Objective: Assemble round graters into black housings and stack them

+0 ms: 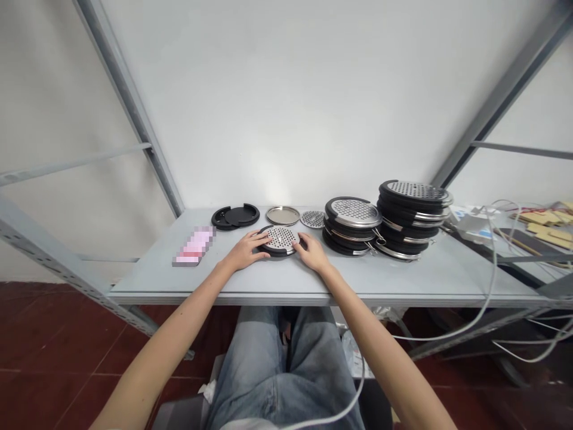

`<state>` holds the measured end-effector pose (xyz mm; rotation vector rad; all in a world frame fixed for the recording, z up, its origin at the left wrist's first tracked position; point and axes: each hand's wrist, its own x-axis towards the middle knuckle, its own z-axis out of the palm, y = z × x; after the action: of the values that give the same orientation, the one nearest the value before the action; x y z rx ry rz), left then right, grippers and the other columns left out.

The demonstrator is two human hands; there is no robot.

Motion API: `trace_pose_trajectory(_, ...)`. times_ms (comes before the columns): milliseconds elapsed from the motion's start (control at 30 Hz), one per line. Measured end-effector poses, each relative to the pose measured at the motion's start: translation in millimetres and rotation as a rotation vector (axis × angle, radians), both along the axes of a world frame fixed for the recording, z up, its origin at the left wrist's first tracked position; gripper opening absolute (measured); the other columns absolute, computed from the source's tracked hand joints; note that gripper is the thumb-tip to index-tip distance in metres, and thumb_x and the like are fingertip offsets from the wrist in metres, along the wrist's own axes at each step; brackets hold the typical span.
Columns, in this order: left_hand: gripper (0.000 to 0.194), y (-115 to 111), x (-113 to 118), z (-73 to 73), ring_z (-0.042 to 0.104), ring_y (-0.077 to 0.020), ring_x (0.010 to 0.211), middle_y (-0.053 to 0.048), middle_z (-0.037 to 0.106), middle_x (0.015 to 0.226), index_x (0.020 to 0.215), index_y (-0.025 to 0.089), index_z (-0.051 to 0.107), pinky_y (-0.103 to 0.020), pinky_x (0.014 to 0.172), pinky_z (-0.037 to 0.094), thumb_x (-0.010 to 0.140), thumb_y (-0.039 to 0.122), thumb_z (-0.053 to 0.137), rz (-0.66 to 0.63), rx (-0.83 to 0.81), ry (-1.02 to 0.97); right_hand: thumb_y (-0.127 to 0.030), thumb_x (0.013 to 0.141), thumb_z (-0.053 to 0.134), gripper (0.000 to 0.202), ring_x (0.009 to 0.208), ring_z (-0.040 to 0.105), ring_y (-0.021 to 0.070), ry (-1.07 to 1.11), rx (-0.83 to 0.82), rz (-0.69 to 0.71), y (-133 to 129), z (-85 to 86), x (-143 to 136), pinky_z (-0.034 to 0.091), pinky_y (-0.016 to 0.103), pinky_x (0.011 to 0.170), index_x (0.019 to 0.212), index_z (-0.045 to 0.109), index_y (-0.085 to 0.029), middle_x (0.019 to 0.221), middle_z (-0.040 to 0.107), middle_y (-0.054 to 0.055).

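Note:
A round grater with a perforated metal face and a black rim lies flat on the grey table. My left hand grips its left edge, with fingertips on the rim and face. On the opposite edge is my right hand, its thumb on the metal and its fingers curled around the rim. Just behind it lie a shallow metal dish and a loose perforated disc. Black ring-shaped parts rest further left.
To the right stand a shorter stack of similar round graters and a taller stack, with wire loops sticking out. A blurred pink phone-like item lies at left. A white cable hangs over the table's right front edge. Metal shelf posts flank the table.

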<state>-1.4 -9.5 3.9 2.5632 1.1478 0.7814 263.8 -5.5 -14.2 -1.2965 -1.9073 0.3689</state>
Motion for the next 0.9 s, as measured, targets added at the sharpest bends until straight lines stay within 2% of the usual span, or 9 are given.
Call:
trace_pose_trajectory(200,0.053,-1.2,1.4,1.8,0.035,-0.0265,0.138,-0.006,0.051,0.143,0.134,0.026,0.055,-0.048,0.114,0.030,0.087,0.050,0.059,0.025,0.012,-0.031,-0.042,0.092,0.043,0.049,0.117,0.057,0.0287,0.058,-0.009,-0.069,0.3,-1.2,-0.7,0.042,0.041,0.103,0.120,0.062,-0.007,0.124,0.062,0.019)
trace_pose_trajectory(533,0.052,-3.9,1.3,2.9,0.039,-0.0272,0.136,-0.007,0.054,0.139,0.131,0.026,0.057,-0.050,0.112,0.033,0.085,0.050,0.062,0.043,0.048,-0.047,-0.045,0.088,0.050,0.045,0.118,0.057,0.0313,0.056,0.008,0.011,-1.3,0.2,2.0,0.041,0.048,0.104,0.114,0.067,-0.012,0.126,0.062,0.018)
trace_pose_trajectory(700,0.049,-2.7,0.8,2.2,0.038,-0.0259,0.136,-0.007,0.052,0.141,0.134,0.026,0.054,-0.049,0.113,0.032,0.090,0.048,0.056,0.027,0.066,-0.049,-0.048,0.088,0.050,0.049,0.119,0.056,0.0316,0.073,0.017,0.020,-1.7,0.1,0.8,0.040,0.049,0.105,0.120,0.064,-0.012,0.127,0.061,0.018)
trace_pose_trajectory(900,0.046,-3.0,1.1,2.7,0.045,-0.0240,0.130,-0.007,0.057,0.136,0.131,0.023,0.056,-0.046,0.112,0.034,0.093,0.048,0.050,0.035,0.113,-0.091,-0.048,0.085,0.058,0.056,0.130,0.045,0.0299,0.080,0.165,0.073,-10.9,5.3,-0.3,0.036,0.048,0.109,0.131,0.055,-0.015,0.141,0.048,0.017)
